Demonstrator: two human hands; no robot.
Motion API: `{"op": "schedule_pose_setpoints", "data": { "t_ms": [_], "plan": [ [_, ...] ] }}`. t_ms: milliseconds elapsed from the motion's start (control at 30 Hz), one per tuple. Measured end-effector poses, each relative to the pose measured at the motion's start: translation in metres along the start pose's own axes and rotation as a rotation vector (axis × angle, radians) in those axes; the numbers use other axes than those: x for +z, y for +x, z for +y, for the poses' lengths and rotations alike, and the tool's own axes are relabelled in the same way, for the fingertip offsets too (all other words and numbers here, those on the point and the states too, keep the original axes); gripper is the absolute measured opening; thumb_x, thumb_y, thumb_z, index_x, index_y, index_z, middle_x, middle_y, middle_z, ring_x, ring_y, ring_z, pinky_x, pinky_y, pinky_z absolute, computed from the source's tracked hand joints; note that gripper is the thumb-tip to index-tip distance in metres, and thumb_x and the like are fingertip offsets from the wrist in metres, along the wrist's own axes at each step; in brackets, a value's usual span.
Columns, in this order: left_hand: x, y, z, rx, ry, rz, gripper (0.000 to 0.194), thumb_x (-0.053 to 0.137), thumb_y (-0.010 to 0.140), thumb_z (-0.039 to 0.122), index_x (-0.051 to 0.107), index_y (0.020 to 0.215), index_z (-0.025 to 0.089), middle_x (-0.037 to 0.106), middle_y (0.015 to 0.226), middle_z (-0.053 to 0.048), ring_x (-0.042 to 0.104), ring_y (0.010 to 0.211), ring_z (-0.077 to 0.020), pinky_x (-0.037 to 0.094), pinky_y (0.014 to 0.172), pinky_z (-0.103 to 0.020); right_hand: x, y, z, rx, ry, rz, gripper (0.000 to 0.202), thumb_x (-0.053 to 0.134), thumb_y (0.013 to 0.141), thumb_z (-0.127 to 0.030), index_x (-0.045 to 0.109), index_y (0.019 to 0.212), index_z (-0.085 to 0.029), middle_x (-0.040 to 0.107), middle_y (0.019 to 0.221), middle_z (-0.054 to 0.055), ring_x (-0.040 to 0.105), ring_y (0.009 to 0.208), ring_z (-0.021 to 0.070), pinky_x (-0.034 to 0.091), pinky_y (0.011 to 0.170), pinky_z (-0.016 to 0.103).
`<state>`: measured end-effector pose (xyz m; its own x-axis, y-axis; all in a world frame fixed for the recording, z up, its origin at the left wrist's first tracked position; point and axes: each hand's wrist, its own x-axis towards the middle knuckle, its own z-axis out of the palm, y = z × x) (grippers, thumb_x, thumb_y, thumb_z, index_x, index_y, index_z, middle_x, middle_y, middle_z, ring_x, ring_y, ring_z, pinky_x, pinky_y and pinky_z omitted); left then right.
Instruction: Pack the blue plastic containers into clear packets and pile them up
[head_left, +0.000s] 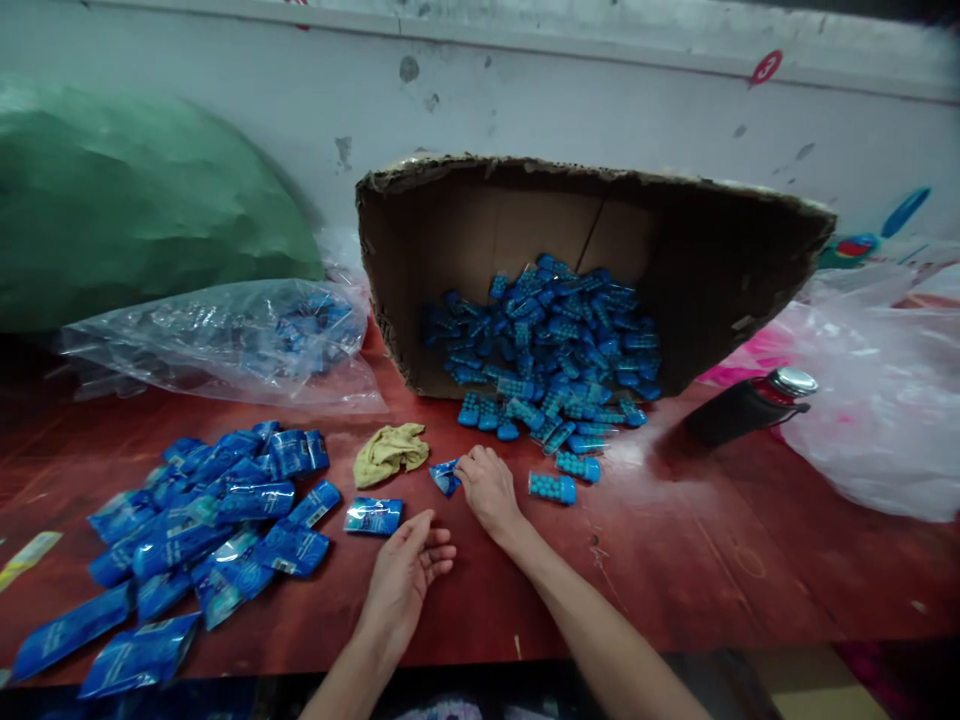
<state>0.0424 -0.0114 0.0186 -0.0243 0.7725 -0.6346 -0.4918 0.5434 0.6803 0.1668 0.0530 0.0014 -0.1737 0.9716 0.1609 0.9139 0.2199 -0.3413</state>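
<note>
My right hand (489, 490) is over the table with its fingers closed on the edge of a small blue packet (444, 478), partly hidden behind the fingertips. Palm turned inward, my left hand (412, 568) rests above the table front with loosely bent fingers and nothing in it. Just beyond its thumb lies a flat blue packet (373, 516). To the left spreads a heap of shiny blue packets (217, 510). Right of my right hand lie a clear tube of blue balls with a blue cap (551, 487) and a similar tube (577, 466).
A cardboard box (480, 225) on its side holds a pile of blue-capped tubes (555, 330), spilling out front. A crumpled yellow cloth (390, 453) lies mid-table. A black bottle (739, 408) and plastic bags (877, 420) stand right; a clear bag (195, 340) and green sack (142, 200) left.
</note>
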Motion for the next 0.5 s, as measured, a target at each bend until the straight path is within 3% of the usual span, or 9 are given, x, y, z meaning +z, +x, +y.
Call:
{"op": "schedule_pose_setpoints", "data": {
  "t_ms": [267,400,500],
  "plan": [
    [-0.028,0.020,0.034,0.192,0.019,0.072,0.008,0.053,0.076,0.017,0.051,0.083,0.014,0.064,0.073,-0.004,0.059,0.049,-0.0095,0.046,0.046,-0.020,-0.019,-0.046,-0.004,0.089,0.146,0.105,0.018,0.043,0.087,-0.025,0.060,0.085,-0.021,0.054,0.084,0.005,0.048,0.078,0.0182,0.037,0.072,0.029],
    [-0.019,0.011,0.013,0.201,0.067,0.027,0.030,0.065,0.066,0.020,0.052,0.093,0.016,0.063,0.074,-0.002,0.058,0.050,-0.0098,0.044,0.044,-0.020,-0.021,-0.059,-0.021,0.106,0.293,0.157,0.018,0.042,0.086,-0.020,0.060,0.086,-0.020,0.054,0.084,0.006,0.048,0.079,0.0191,0.038,0.073,0.031],
    [0.000,0.006,-0.005,0.138,0.030,-0.095,0.025,0.068,0.063,0.024,0.056,0.083,0.014,0.060,0.062,0.002,0.055,0.048,-0.0078,0.041,0.044,-0.018,-0.023,-0.065,-0.031,0.098,0.422,0.170,0.018,0.043,0.084,-0.019,0.060,0.087,-0.021,0.054,0.085,0.006,0.048,0.081,0.0195,0.039,0.073,0.031]
  ]
}}
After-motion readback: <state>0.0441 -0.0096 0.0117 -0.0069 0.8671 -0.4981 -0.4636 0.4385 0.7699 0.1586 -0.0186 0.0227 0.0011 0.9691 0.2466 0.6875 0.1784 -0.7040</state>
